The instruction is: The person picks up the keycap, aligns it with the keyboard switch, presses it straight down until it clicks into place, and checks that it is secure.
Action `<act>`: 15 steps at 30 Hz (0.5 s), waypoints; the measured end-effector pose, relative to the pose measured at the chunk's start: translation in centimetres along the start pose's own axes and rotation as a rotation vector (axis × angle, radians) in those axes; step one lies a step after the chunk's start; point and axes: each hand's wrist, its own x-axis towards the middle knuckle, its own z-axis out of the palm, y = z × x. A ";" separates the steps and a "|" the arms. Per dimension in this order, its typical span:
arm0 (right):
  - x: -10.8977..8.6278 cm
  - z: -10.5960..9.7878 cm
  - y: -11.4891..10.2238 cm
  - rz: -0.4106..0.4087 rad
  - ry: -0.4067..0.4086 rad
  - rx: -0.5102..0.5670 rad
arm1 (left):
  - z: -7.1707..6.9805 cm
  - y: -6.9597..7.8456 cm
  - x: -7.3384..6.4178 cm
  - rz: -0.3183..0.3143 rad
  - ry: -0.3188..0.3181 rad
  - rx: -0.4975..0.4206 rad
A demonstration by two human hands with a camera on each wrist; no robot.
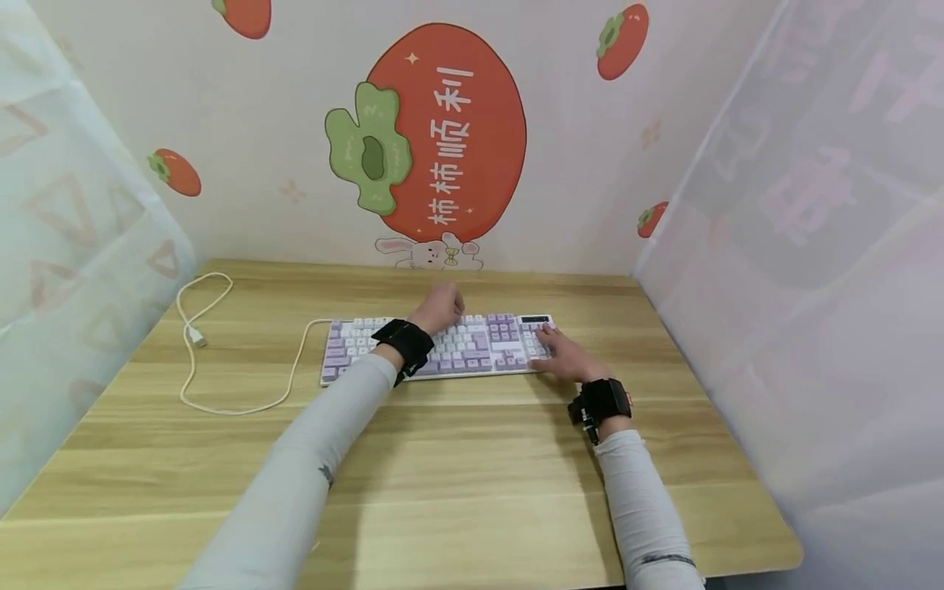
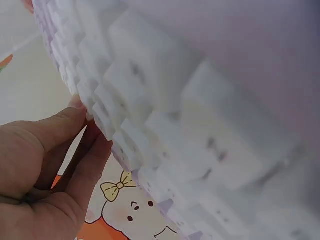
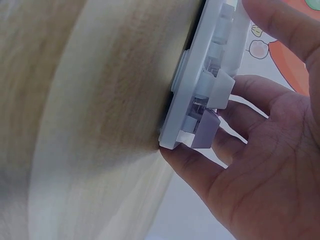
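Observation:
A white and lilac keyboard (image 1: pixel 472 352) lies flat on the wooden table. My left hand (image 1: pixel 440 307) reaches across it to its far edge. Up close in the left wrist view, the thumb and curled fingers of that hand (image 2: pixel 55 165) come together at the far row of keys, pinching the keyboard (image 2: pixel 150 100) there; the exact contact is partly hidden. At the keyboard's right end, my right hand (image 1: pixel 571 356) grips it over the number keys. One digit bears on the near corner of the keyboard (image 3: pixel 187 95), while the other fingers curve round the key side.
A pale cable (image 1: pixel 295 360) leaves the keyboard's far left side and loops over the table (image 1: pixel 472 475). Its USB plug (image 1: pixel 197 337) lies on the left. Behind stands a wall (image 1: pixel 575 164) printed with persimmons; a pale sheet (image 1: pixel 826 270) hangs on the right.

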 end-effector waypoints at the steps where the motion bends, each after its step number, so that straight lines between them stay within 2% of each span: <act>1: -0.1 0.1 0.0 0.000 0.000 -0.002 | 0.1 0.1 0.0 0.008 -0.002 0.013; 5: 0.0 0.2 0.3 -0.006 0.001 -0.002 | 0.3 0.9 0.0 0.057 0.001 0.148; 8: 0.1 0.3 0.5 -0.006 0.003 0.004 | 0.2 2.0 -0.2 0.065 0.000 0.233; 15: 0.2 0.2 0.4 -0.012 0.003 0.000 | -0.1 3.3 0.1 0.035 -0.035 0.309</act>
